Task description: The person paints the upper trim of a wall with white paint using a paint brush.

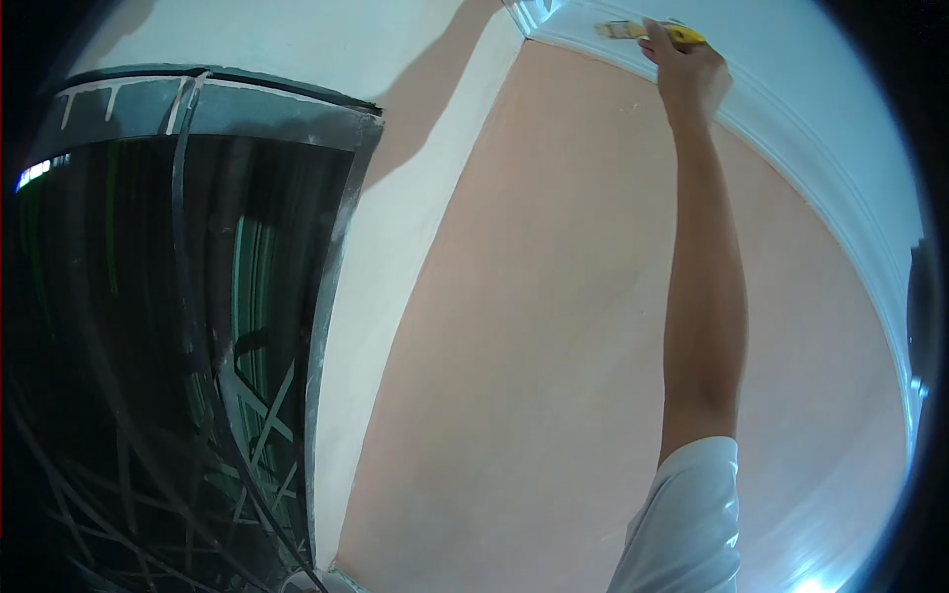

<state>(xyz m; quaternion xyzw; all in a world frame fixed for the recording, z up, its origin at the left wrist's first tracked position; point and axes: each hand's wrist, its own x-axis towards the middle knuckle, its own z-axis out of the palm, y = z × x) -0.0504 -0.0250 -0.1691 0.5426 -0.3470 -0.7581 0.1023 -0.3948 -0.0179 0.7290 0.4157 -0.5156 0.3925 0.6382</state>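
My right hand (689,74) is raised high at the top right, its fingers closed around the yellow handle of a paintbrush (684,34). The pale bristle end points left and overlaps the white ceiling moulding (583,42). From the lower right, my bare forearm and white sleeve (682,524) stretch up across the peach wall (524,296). My left hand is out of view.
A dark window (129,247) with a grey frame (336,257) fills the left side, with a black cable (180,198) hanging down across it. Between window and peach wall runs a cream wall strip (405,287). Bright light glares at the lower right.
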